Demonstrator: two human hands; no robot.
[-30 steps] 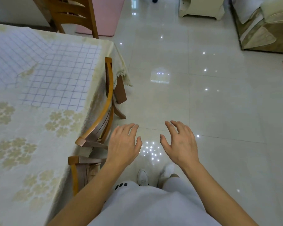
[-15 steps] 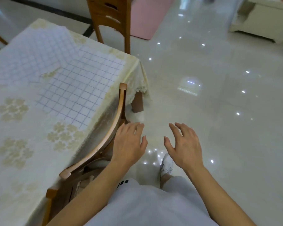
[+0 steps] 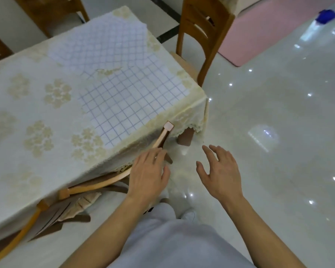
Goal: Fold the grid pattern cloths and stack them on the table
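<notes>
Two white cloths with a blue grid pattern lie flat on the table point(image 3: 27, 171), which wears a cream floral tablecloth. The nearer cloth point(image 3: 132, 105) sits by the table's right corner. The farther cloth point(image 3: 103, 45) overlaps its back edge. My left hand point(image 3: 149, 173) hovers with relaxed fingers just off the table's near edge, over the top rail of a tucked-in chair. My right hand point(image 3: 220, 173) is spread open over the floor, to the right of the table. Neither hand holds anything.
A wooden chair point(image 3: 97, 184) is tucked under the table's near side below my left hand. Another chair point(image 3: 201, 33) stands at the table's far right end. A pink mat point(image 3: 269, 29) lies on the glossy tiled floor point(image 3: 278, 132).
The view has swung left toward the table, so the grid cloths now sit nearer the centre. Both hands stay open and empty, and my left hand is now over the chair's top rail.
</notes>
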